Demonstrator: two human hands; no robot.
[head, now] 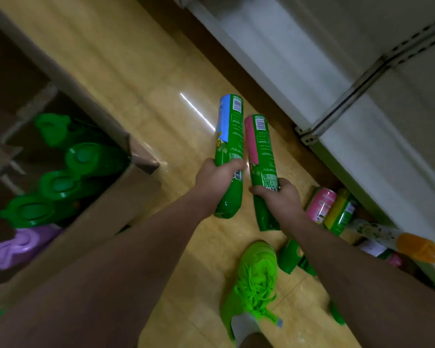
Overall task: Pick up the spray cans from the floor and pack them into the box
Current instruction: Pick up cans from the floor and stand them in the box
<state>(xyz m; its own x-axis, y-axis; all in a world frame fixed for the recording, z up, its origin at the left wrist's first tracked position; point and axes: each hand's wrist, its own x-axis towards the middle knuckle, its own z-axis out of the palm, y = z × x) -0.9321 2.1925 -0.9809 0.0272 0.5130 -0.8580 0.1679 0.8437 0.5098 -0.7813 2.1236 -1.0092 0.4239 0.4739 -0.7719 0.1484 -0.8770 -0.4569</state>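
My left hand (215,175) grips a green spray can with a blue label (230,131) around its lower body. Beside it, my right hand (280,197) grips a green spray can with a pink label (260,146). Both cans are held above the floor, bases pointing away from me. The cardboard box (106,214) stands at the left, with several green-capped cans (58,184) and a purple-capped one (18,244) inside. More cans lie on the floor at the right: a pink-labelled one (320,203), a yellow-labelled one (340,214) and an orange-capped one (397,241).
A white metal shelf unit (337,79) runs along the right side, with the loose cans against its base. My green shoe (253,285) stands on the yellow tiled floor (141,79) between the box and the cans. Another green can (290,257) lies under my right forearm.
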